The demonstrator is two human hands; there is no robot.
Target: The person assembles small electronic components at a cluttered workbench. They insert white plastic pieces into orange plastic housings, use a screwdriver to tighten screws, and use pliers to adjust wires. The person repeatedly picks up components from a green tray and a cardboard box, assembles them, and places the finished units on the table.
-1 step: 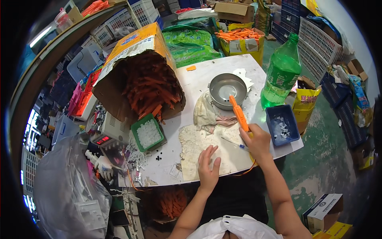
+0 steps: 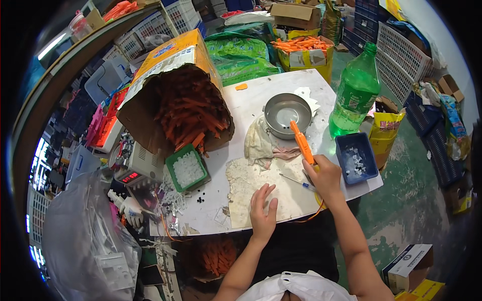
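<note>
My right hand is closed round a long orange plastic piece, narrow at its far end. That tip reaches over the near rim of a round metal bowl, with a few small dark bits inside. My left hand hovers over or rests on a stained cream sheet; its fingers are stretched out and hold nothing. A slim metal-shafted tool with a blue part lies between the hands. An orange wire runs below my right hand; where it joins is hidden.
A tipped carton of orange pieces stands left, behind a green tray of white bits. A crumpled cloth touches the bowl. To the right are a green bottle and a blue tray with small clear pieces.
</note>
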